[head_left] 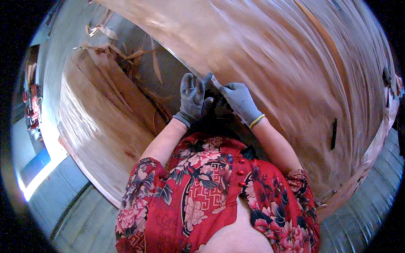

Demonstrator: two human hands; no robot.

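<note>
Pale strip (215, 80): lay along the left edge of the brown sheet (274, 55).
Right hand (238, 99): your fingers pinched the strip.
Left hand (193, 100): your fingers stood apart, half-curled, beside that edge.
Folded material (99, 92): left of the sheet.

The big sheet (270, 63) looked like thin wood or paper, which was unclear, streaked and softly sheened. The left sheet (90, 101) shone glossy in places. The gloves (192, 104) were matt cloth; the shirt (166, 215), smooth cloth with glossy buttons (241, 172); the scraps (156, 67), papery.
</note>
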